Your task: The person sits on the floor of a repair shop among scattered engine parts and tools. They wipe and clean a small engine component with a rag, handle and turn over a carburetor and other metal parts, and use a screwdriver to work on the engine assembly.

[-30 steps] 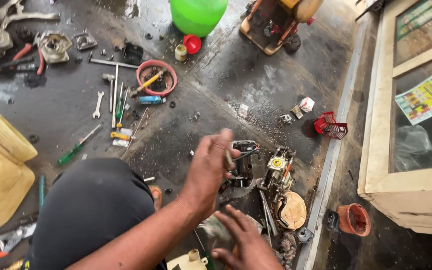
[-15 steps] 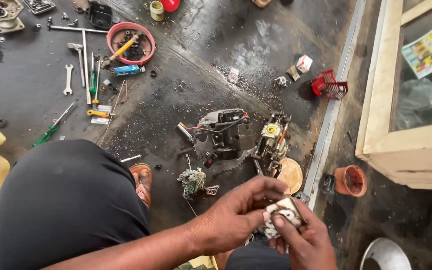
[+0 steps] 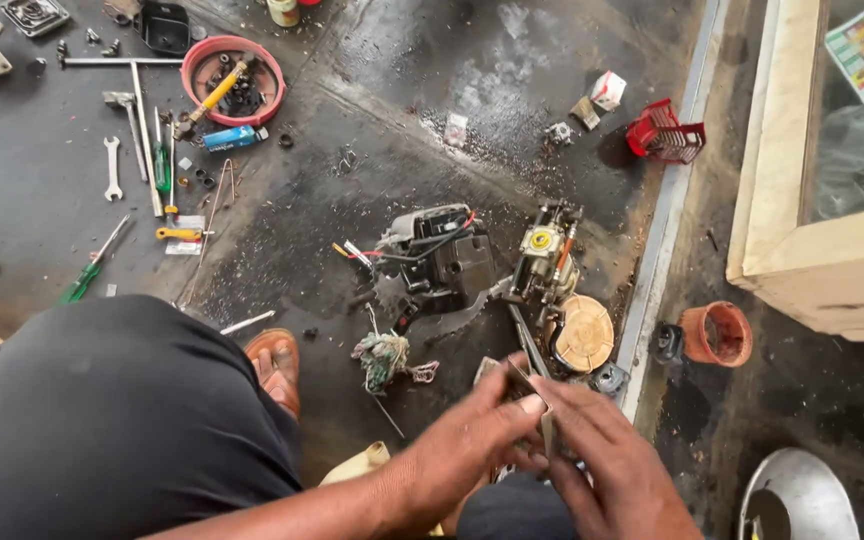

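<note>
Oily dark floor [image 3: 372, 90] carries a red ring [image 3: 233, 80] and wrenches far left, an engine block [image 3: 439, 262] in the middle, while near right the left hand [image 3: 472, 450] and right hand [image 3: 617, 470] pinch a small metal part [image 3: 524, 385] between pressed fingers.

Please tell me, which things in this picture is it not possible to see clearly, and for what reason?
Head view, the only view:
- The small grey metal part held between the left hand and right hand: the fingers cover most of it, so its kind is unclear.
- The silver bowl: cut off by the bottom edge.
- The small parts inside the red ring: too small to tell.
- The floor under the dark-clothed knee: hidden.
</note>
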